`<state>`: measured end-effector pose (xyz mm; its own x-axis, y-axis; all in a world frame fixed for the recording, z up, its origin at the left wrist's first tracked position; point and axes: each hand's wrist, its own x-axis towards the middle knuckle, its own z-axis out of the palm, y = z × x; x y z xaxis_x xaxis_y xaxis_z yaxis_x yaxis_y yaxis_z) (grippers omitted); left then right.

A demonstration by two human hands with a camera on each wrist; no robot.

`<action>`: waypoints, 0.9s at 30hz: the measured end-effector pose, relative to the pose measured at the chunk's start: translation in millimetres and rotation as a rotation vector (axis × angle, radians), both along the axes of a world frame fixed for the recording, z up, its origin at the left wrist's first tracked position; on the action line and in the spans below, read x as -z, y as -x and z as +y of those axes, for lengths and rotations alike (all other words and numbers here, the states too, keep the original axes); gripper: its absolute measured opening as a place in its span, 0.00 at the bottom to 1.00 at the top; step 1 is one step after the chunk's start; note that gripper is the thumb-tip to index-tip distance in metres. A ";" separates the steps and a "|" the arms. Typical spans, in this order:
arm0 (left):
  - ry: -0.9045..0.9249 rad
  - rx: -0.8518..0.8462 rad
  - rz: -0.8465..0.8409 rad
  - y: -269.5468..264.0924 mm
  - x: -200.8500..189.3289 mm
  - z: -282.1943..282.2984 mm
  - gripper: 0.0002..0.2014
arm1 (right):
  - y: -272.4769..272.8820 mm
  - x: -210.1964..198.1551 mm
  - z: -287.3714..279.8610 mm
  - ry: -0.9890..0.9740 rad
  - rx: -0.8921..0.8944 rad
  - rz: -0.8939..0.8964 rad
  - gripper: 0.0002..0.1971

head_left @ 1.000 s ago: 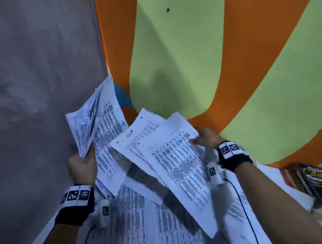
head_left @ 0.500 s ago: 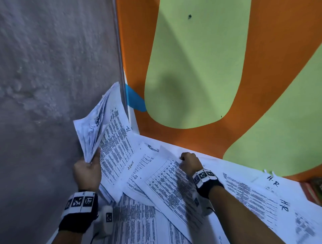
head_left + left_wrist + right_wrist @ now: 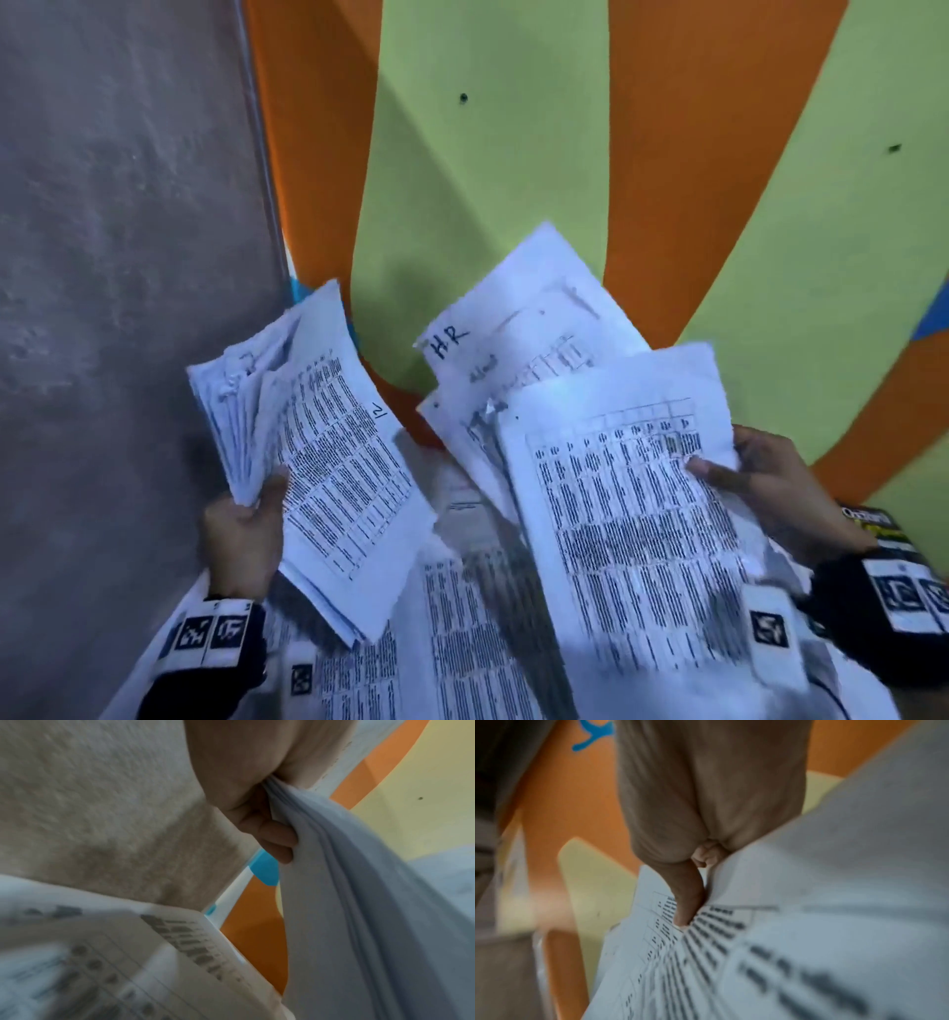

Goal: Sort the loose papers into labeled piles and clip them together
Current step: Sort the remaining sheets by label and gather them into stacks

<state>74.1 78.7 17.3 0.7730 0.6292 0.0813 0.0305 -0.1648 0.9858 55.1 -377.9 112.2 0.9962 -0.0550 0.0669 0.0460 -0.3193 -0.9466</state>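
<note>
Left hand (image 3: 241, 534), at 8 o'clock: fingers and thumb clamp a fanned sheaf of white printed sheets (image 3: 328, 452). Right hand (image 3: 780, 493), at 3 o'clock: thumb pinches several white tabulated pages (image 3: 616, 488), rearmost marked "HR". More printed papers (image 3: 462, 642) lie beneath.

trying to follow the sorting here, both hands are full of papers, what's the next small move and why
Probably lay the sheets in the right hand down as one pile. The sheet marked HR is among them, fanned and unaligned, and no clip is in view. The left hand grips a separate stack, so it likely stays apart.
</note>
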 end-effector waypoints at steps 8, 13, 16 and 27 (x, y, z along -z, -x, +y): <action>0.128 0.391 -0.035 -3.0 -10.6 -104.9 0.05 | 38.6 39.1 -1.9 -0.326 0.101 0.126 0.14; 0.210 0.667 0.021 14.2 -20.7 -143.0 0.19 | 50.9 70.0 -5.5 -0.046 0.169 0.165 0.29; 0.234 0.753 -0.011 30.5 -31.2 -156.8 0.13 | 56.3 77.5 -2.2 0.057 0.200 0.177 0.41; 0.143 0.912 -0.119 21.1 -52.4 -174.8 0.21 | 64.3 41.3 29.8 -0.032 0.239 -0.188 0.12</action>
